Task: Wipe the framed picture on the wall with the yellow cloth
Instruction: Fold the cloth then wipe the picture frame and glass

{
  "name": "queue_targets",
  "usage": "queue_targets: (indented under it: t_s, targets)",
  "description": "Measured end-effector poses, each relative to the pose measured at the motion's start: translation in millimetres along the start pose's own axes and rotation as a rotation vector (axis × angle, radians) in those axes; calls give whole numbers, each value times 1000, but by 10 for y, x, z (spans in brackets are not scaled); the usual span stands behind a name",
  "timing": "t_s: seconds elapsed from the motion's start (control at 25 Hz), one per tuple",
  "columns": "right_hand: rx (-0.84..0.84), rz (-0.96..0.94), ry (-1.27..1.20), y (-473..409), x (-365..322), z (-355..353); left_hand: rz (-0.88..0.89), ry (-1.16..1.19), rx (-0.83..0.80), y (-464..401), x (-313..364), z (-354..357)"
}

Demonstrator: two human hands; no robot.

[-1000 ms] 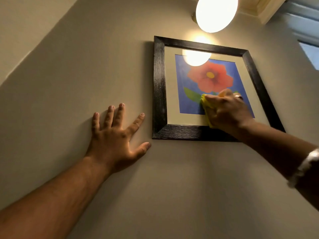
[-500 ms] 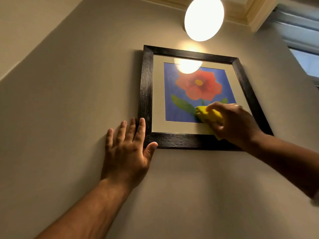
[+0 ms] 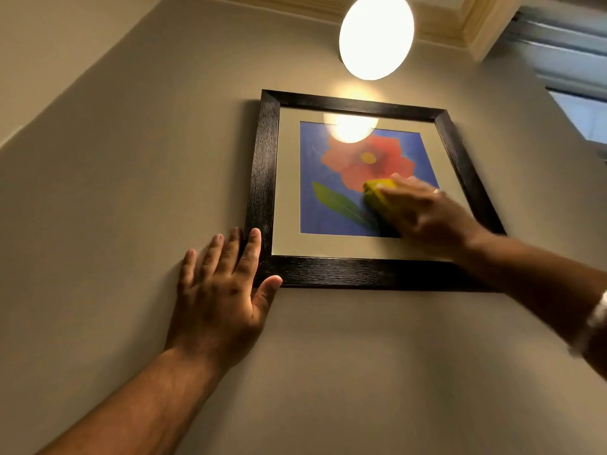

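A framed picture (image 3: 264, 178) with a black frame hangs on the beige wall; it shows a red flower on blue behind glass. My right hand (image 3: 423, 211) presses a bunched yellow cloth (image 3: 381, 193) against the glass at the lower right of the flower, and is blurred by motion. My left hand (image 3: 223, 290) lies flat on the wall with fingers apart, its fingertips and thumb touching the frame's lower left corner. Most of the cloth is hidden under my right hand.
A round lit wall lamp (image 3: 376, 36) sits just above the frame and glares off the glass. A window (image 3: 581, 113) is at the upper right. Wooden ceiling trim (image 3: 460, 24) runs along the top.
My left hand slid right along the wall to the frame's lower left corner. My right hand moved the cloth right and up across the glass.
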State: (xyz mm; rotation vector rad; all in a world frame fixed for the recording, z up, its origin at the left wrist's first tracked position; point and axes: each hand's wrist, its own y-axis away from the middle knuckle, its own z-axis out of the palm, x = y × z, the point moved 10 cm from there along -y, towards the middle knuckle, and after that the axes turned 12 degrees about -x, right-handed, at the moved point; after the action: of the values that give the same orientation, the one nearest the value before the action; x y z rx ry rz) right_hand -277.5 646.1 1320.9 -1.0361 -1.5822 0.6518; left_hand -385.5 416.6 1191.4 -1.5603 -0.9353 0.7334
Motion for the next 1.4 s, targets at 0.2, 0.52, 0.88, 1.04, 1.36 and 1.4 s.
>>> queue_targets:
  t_s: [0.2,0.52,0.88,1.04,1.36,1.4]
  targets:
    - [36,425,-125,-1043,433,-289,-1,5,-2,14,18,0]
    - [-105,129,-126,282,251,65,5,14,4,9,11,-17]
    - [97,72,88,1141,21,142,-3,35,23,14,25,-25]
    - [162,387,-18,1764,720,37,7,27,30,6,1,0]
    - [40,492,-20,87,1507,-457,15,17,54,-31,-84,56]
    - [50,522,-54,-171,1598,-536,12,11,60,-17,-80,60]
